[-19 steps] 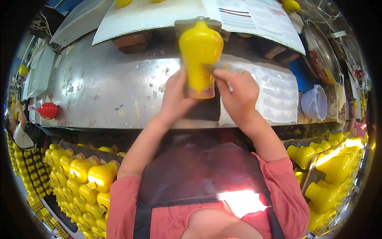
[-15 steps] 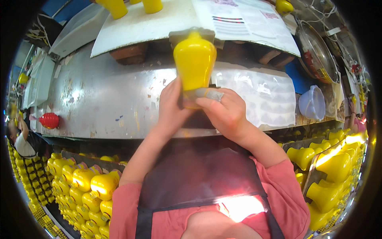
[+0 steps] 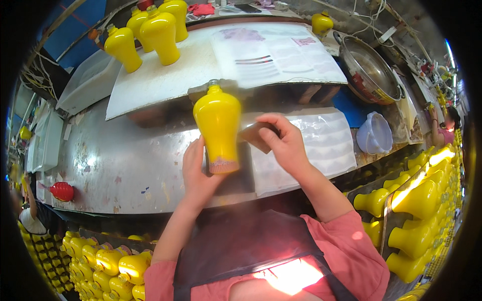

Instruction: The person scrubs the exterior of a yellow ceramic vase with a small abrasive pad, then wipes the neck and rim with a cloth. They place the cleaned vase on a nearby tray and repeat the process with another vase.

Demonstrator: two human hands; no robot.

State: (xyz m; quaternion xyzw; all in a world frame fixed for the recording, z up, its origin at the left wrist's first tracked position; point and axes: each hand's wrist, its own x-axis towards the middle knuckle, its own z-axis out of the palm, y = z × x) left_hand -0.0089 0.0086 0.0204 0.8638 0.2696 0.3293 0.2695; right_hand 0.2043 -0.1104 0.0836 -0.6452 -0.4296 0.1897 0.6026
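A glossy yellow bottle (image 3: 217, 120) with a clear neck stands upright or nearly so in front of me, a pinkish patterned band around its base. My left hand (image 3: 197, 168) is closed on its lower left side; some of those fingers are hidden behind it. Just right of the bottle, apart from it, my right hand (image 3: 285, 145) pinches a small flat brown scraper-like piece (image 3: 261, 136) between thumb and fingers. Under the right hand lies a white sheet with rows of pale wavy marks (image 3: 321, 145).
Several yellow bottles (image 3: 161, 37) stand on the raised white board (image 3: 170, 83). A pale blue bucket (image 3: 374, 134) and a round metal pan (image 3: 369, 65) are at the right; a red ribbed object (image 3: 62, 191) lies far left. Racked yellow bottles (image 3: 108, 261) flank me. Other people work at both sides.
My right hand has drawn away to the right from the bottle's base with the flat piece. The base's patterned band now shows. The view has shifted, bringing more of the board's bottles in.
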